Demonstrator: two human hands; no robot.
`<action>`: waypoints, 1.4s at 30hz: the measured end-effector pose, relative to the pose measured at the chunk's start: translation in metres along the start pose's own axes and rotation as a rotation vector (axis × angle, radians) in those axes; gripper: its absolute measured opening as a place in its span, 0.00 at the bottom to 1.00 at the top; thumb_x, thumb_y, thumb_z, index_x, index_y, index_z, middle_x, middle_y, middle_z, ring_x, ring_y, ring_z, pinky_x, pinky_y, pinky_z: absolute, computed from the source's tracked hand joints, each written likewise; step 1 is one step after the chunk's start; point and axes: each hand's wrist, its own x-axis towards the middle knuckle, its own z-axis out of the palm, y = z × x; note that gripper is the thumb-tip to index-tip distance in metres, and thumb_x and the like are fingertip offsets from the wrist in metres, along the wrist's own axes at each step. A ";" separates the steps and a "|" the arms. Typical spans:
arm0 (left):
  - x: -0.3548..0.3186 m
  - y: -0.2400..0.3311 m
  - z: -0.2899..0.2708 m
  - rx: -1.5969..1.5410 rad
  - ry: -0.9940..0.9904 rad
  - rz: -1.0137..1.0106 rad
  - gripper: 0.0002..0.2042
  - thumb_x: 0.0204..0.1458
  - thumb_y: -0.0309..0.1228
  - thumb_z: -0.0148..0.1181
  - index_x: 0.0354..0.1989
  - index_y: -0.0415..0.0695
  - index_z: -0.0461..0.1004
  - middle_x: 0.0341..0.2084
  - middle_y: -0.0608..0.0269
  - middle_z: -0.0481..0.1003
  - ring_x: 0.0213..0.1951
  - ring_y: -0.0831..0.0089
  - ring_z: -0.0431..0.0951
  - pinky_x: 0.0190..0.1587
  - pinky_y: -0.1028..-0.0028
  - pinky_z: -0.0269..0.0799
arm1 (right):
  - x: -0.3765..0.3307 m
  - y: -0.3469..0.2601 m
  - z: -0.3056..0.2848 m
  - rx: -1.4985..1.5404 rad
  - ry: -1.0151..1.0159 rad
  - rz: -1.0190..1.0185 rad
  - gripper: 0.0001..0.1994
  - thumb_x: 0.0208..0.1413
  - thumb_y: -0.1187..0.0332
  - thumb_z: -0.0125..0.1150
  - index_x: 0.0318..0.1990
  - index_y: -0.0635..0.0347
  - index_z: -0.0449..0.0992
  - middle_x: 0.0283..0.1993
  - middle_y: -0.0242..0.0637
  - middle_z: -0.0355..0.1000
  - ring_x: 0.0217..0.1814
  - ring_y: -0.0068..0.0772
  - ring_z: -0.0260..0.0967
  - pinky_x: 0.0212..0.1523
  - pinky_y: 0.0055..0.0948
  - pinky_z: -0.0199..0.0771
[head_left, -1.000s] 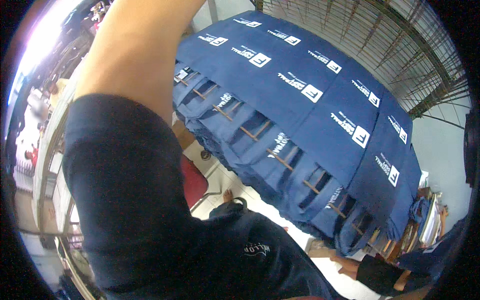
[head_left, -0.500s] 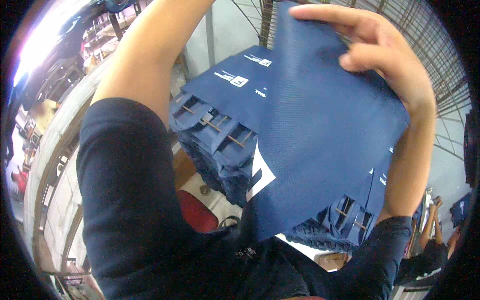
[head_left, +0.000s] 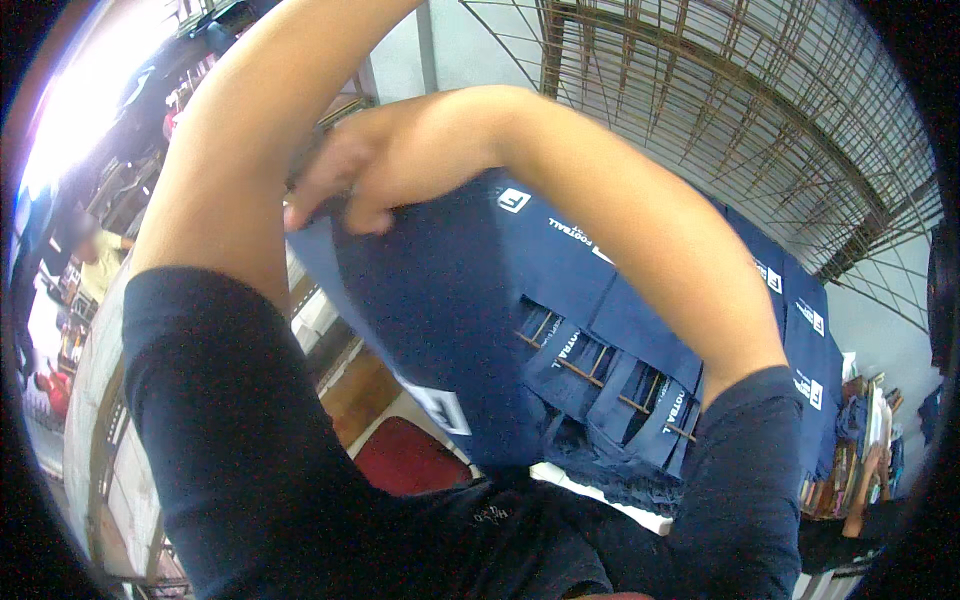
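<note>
My right hand point(head_left: 350, 180) reaches across from the right, fingers closed on the top edge of a navy cloth bag point(head_left: 440, 320) with white printing. The bag hangs down in front of my chest. My left arm point(head_left: 230, 180) rises from the lower left past the top of the picture, and its hand is out of sight. Behind the held bag, several more navy bags point(head_left: 620, 370) hang in a row with their handles showing.
A metal wire grid point(head_left: 700, 110) fills the upper right. A red seat point(head_left: 405, 460) lies below the bag beside a wooden surface point(head_left: 360, 385). A person point(head_left: 95, 262) stands far off at the left. More items are stacked at the right edge point(head_left: 865, 430).
My right hand has swung from the upper right across to the left, taking the navy bag with it. The left arm stays raised.
</note>
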 end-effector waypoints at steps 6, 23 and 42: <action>0.022 -0.005 -0.005 0.071 -0.034 0.007 0.59 0.41 0.17 0.56 0.62 0.73 0.09 0.67 0.39 0.40 0.63 0.49 0.57 0.55 0.58 0.65 | 0.032 0.036 -0.008 -0.074 0.288 -0.013 0.25 0.38 0.73 0.56 0.50 0.62 0.73 0.48 0.41 0.73 0.46 0.32 0.69 0.49 0.26 0.66; 0.003 0.015 -0.001 0.017 0.093 -0.037 0.59 0.37 0.27 0.59 0.64 0.66 0.10 0.67 0.41 0.39 0.65 0.48 0.53 0.59 0.56 0.60 | -0.090 0.067 0.207 0.751 1.285 0.759 0.38 0.48 0.83 0.54 0.68 0.63 0.46 0.61 0.47 0.58 0.30 0.17 0.65 0.32 0.20 0.70; 0.026 0.006 0.019 -0.032 0.263 -0.007 0.64 0.35 0.32 0.68 0.64 0.64 0.12 0.62 0.35 0.47 0.62 0.42 0.53 0.60 0.53 0.58 | -0.107 0.061 0.266 0.896 1.450 0.992 0.39 0.50 0.85 0.50 0.69 0.64 0.40 0.56 0.51 0.65 0.38 0.26 0.72 0.41 0.23 0.73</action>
